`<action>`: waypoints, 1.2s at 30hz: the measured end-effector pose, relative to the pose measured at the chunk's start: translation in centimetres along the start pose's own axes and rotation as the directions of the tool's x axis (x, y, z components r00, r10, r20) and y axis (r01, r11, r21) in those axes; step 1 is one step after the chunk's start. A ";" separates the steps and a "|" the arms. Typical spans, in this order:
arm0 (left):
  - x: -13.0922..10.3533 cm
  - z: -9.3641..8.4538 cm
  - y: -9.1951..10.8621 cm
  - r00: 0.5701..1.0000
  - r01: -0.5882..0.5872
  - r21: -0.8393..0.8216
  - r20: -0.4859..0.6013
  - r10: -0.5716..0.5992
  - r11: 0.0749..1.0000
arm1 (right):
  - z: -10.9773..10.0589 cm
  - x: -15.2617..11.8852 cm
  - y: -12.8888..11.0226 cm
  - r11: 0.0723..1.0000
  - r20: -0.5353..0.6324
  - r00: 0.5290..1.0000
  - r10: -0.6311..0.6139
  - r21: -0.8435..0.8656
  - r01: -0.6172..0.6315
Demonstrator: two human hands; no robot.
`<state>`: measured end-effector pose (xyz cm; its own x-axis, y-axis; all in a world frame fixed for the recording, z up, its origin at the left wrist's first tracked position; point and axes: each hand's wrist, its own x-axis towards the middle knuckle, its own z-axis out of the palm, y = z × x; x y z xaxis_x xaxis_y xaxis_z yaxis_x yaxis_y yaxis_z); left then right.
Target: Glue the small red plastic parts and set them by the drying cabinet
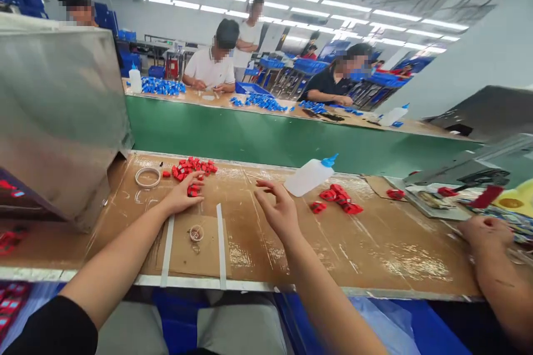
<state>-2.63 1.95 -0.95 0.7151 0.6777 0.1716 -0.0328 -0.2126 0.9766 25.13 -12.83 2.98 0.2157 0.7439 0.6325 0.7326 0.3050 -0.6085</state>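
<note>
My left hand point(183, 195) is at the near edge of a pile of small red parts point(194, 166). Its thumb and fingers curve around one small red part point(194, 191) with dark spots; its exact kind is too small to tell. Over the middle of the bench my right hand point(280, 209) hovers, fingers apart and nothing between them. Just beyond it a white squeeze bottle point(308, 177) with a blue nozzle leans or lies tilted. A second small heap of red parts point(340, 198) is right of the bottle.
A roll of tape point(147, 177) lies left of the pile. Before me is a taped cardboard piece point(179, 255) with a small ring point(196, 233). A metal housing point(62, 111) stands left. Another person's arm point(491, 255) reaches in from the right. People sit at the far bench.
</note>
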 end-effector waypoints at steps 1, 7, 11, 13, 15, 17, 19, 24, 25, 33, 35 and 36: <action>0.0 -0.1 -0.1 1.000 0.018 -0.008 -0.008 -0.018 1.000 | 1.6 0.9 -1.3 0.997 0.051 0.999 0.002 0.083 -0.006; -0.3 -0.1 0.2 0.995 0.044 0.045 -0.088 -0.040 0.998 | 8.9 1.6 -3.9 0.951 0.456 0.868 -0.199 0.305 0.058; 0.0 0.5 0.0 0.991 0.002 0.051 -0.131 0.005 0.999 | 9.6 -0.5 -3.7 0.923 0.696 0.639 -0.329 0.381 0.061; 0.2 0.6 -0.2 0.989 -0.005 0.126 -0.143 0.023 0.992 | 9.4 -1.1 -4.1 0.909 0.719 0.583 -0.378 0.409 0.086; 0.3 0.6 -0.5 0.991 0.029 0.175 -0.136 -0.005 0.984 | 9.1 -1.1 -4.7 0.901 0.718 0.563 -0.409 0.416 0.124; 0.4 0.7 -0.6 0.990 0.073 0.162 -0.134 -0.051 0.984 | 9.0 -1.1 -5.2 0.888 0.716 0.536 -0.448 0.423 0.178; 0.6 0.7 -0.6 0.986 0.101 0.086 -0.140 -0.088 0.991 | 9.0 -1.0 -5.4 0.870 0.698 0.521 -0.490 0.424 0.250; 0.7 0.8 -0.2 0.987 0.110 -0.086 -0.106 -0.119 0.990 | 8.7 -1.2 -5.3 0.869 0.633 0.598 -0.492 0.323 0.373; 0.7 0.8 -0.1 0.989 0.095 -0.087 -0.105 -0.104 0.992 | 8.7 -1.2 -5.3 0.874 0.630 0.607 -0.485 0.324 0.362; 0.2 0.8 0.6 0.985 0.156 0.123 -0.091 -0.146 0.980 | 9.4 -1.8 -4.6 0.850 0.639 0.709 -0.298 0.516 -0.108; 0.1 0.9 0.7 0.989 0.138 0.311 -0.101 -0.111 0.941 | 9.7 -2.0 -3.9 0.778 0.551 0.823 -0.137 0.574 -0.255; 0.0 0.9 0.8 0.991 0.126 0.380 -0.095 -0.097 0.916 | 9.8 -2.0 -3.5 0.730 0.488 0.872 -0.042 0.611 -0.307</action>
<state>-2.01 1.12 -0.24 0.6451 0.7591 0.0875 0.3258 -0.3768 0.8671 15.80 -9.54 -0.92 -0.1582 0.9260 0.3429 0.0743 0.3574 -0.9310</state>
